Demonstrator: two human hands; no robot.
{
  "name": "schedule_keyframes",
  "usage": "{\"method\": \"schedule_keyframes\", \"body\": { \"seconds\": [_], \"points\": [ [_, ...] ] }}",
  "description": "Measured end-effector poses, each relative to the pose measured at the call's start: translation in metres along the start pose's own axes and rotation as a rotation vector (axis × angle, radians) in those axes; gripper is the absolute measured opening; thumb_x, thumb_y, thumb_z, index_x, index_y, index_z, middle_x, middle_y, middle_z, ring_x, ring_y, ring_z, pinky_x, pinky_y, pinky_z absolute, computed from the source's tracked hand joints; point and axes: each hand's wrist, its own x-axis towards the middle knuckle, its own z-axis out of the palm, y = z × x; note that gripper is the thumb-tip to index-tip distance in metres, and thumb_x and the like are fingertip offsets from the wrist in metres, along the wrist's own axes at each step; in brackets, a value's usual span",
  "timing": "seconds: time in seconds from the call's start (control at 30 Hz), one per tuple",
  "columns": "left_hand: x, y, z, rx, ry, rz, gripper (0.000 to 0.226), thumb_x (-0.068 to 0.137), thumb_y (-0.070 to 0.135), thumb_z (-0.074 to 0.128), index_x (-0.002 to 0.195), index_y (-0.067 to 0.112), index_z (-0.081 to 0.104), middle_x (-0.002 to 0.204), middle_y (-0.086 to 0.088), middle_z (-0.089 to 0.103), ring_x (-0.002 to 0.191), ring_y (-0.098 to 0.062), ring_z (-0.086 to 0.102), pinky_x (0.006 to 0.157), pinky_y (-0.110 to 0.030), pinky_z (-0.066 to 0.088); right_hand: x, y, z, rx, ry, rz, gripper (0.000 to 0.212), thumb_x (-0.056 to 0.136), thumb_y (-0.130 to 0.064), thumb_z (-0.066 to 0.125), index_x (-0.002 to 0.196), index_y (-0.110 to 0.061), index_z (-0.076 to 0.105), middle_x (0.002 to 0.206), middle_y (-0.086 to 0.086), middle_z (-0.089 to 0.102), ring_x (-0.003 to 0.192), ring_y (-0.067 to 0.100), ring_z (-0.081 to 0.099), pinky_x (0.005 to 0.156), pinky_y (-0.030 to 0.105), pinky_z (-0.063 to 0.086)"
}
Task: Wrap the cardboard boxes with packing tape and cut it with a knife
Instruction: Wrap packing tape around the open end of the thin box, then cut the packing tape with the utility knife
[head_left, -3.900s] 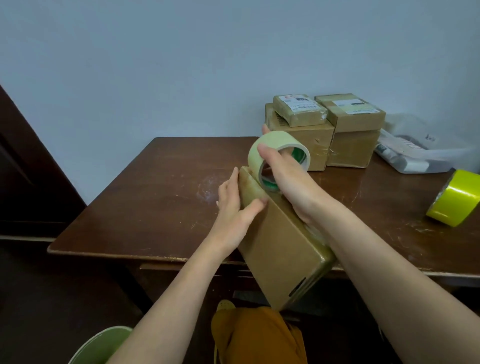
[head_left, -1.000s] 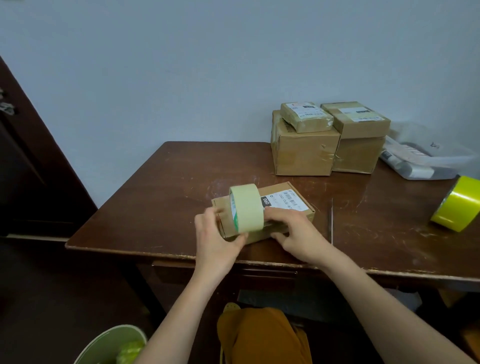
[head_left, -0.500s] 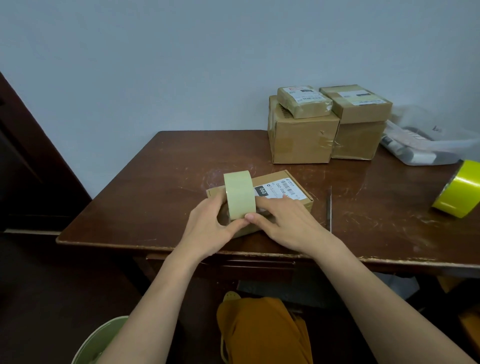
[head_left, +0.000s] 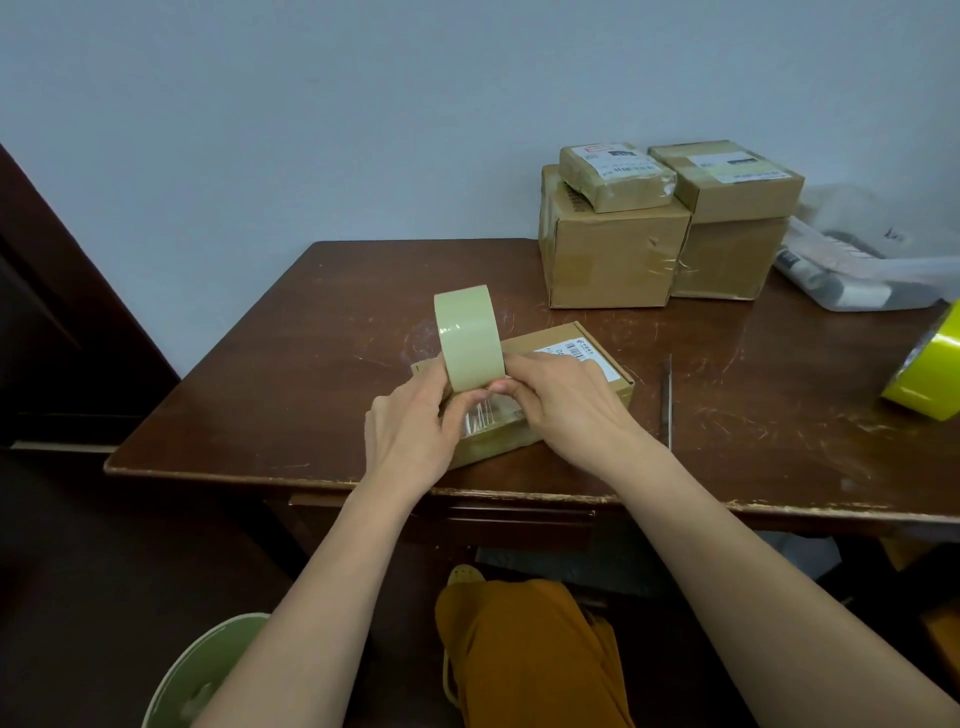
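The white label (head_left: 574, 354) on the flat box (head_left: 597, 384) shows a barcode; its print is unreadable.

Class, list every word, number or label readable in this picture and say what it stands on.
White shipping label on the flat cardboard box under the hands: barcode; print too blurred to read.
Labels on the two small stacked parcels: too small.
Dark mark on the clear plastic bag: illegible.
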Motion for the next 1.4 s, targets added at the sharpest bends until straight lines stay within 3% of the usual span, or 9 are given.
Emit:
{"method": "schedule_keyframes", "body": {
  "seconds": [0.2, 0.3, 0.5, 0.6, 0.77, 1.0, 1.1, 1.17, 1.4],
  "points": [
    [0.006, 0.009, -0.002, 0.007, -0.047, -0.130, 0.049, 0.092, 0.057, 0.055, 0.136, 0.036, 0.053, 0.114, 0.006, 0.072, 0.102, -0.021, 0.068, 0.081, -0.035, 0.052, -0.001, 0.006, 0.009, -0.099, 0.056, 0.099, 0.038, 0.102, -0.048, 0.039, 0.103, -0.023, 0.068, 0.085, 0.000, 0.069, 0.082, 0.023, 0.062, 0.056, 0.032, 0.029],
    [0.012, 0.013, -0.006, -0.063, -0.098, -0.206, 0.036, 0.089, 0.052, 0.065, 0.120, 0.035, 0.068, 0.109, 0.011, 0.073, 0.099, -0.013, 0.067, 0.068, -0.024, 0.046, -0.003, 0.008, 0.010, -0.084, 0.061, 0.141, 0.042, 0.101, -0.052, 0.038, 0.097, -0.024, 0.068, 0.085, -0.001, 0.068, 0.081, 0.022, 0.061, 0.056, 0.031, 0.027],
    [0.013, 0.029, -0.001, -0.717, -0.107, -0.434, 0.020, 0.080, 0.012, 0.080, 0.093, 0.027, 0.077, 0.085, 0.008, 0.076, 0.087, -0.012, 0.071, 0.072, -0.028, 0.057, -0.004, 0.007, 0.012, -0.168, 0.081, 0.103, 0.043, 0.102, -0.052, 0.031, 0.106, -0.024, 0.063, 0.084, -0.001, 0.068, 0.079, 0.023, 0.063, 0.054, 0.033, 0.031],
    [0.013, 0.035, 0.001, -0.856, -0.086, -0.416, 0.033, 0.080, 0.003, 0.078, 0.080, 0.035, 0.073, 0.079, 0.018, 0.074, 0.081, 0.001, 0.070, 0.063, -0.012, 0.052, -0.004, 0.009, 0.012, -0.154, 0.088, 0.076, 0.041, 0.103, -0.051, 0.031, 0.114, -0.024, 0.060, 0.087, -0.001, 0.070, 0.080, 0.023, 0.064, 0.053, 0.032, 0.031],
    [0.011, 0.031, 0.001, -0.970, -0.081, -0.449, 0.034, 0.080, -0.003, 0.075, 0.085, 0.032, 0.074, 0.095, 0.004, 0.077, 0.095, -0.012, 0.072, 0.081, -0.026, 0.056, -0.011, 0.011, 0.013, -0.014, 0.133, 0.074, 0.055, 0.098, -0.057, 0.027, 0.144, -0.034, 0.046, 0.103, -0.006, 0.073, 0.090, 0.018, 0.066, 0.056, 0.027, 0.037],
    [0.011, 0.027, -0.001, -1.043, -0.096, -0.482, 0.029, 0.076, -0.007, 0.076, 0.085, 0.021, 0.075, 0.087, 0.005, 0.078, 0.085, -0.008, 0.073, 0.071, -0.017, 0.056, -0.022, 0.017, 0.025, 0.170, 0.234, 0.126, 0.029, 0.101, -0.028, 0.053, 0.126, -0.026, 0.067, 0.103, -0.006, 0.075, 0.082, 0.011, 0.067, 0.060, 0.026, 0.049],
    [0.013, 0.027, 0.001, -1.046, -0.100, -0.502, 0.030, 0.075, -0.007, 0.077, 0.086, 0.021, 0.075, 0.088, 0.006, 0.078, 0.088, -0.009, 0.073, 0.075, -0.020, 0.056, -0.034, 0.033, 0.013, 0.499, 0.475, 0.278, 0.028, 0.097, -0.004, 0.054, 0.117, -0.016, 0.070, 0.102, -0.005, 0.074, 0.090, 0.013, 0.072, 0.081, 0.040, 0.057],
    [0.014, 0.026, 0.001, -1.069, -0.116, -0.509, 0.029, 0.075, -0.007, 0.077, 0.086, 0.020, 0.075, 0.089, 0.005, 0.078, 0.089, -0.009, 0.073, 0.074, -0.018, 0.055, -0.047, 0.052, 0.004, 0.358, 0.610, 0.471, 0.027, 0.097, -0.007, 0.053, 0.115, -0.018, 0.069, 0.103, -0.005, 0.073, 0.095, 0.012, 0.069, 0.083, 0.041, 0.057],
    [0.014, 0.020, -0.002, -1.192, -0.193, -0.537, 0.026, 0.077, -0.011, 0.072, 0.095, 0.008, 0.075, 0.106, -0.007, 0.076, 0.108, -0.024, 0.068, 0.098, -0.035, 0.051, -0.071, 0.084, -0.005, -0.044, 0.262, 0.820, 0.049, 0.090, -0.050, 0.063, 0.130, -0.022, 0.059, 0.126, 0.006, 0.058, 0.121, 0.025, 0.048, 0.084, 0.036, 0.047]
  ]
}}
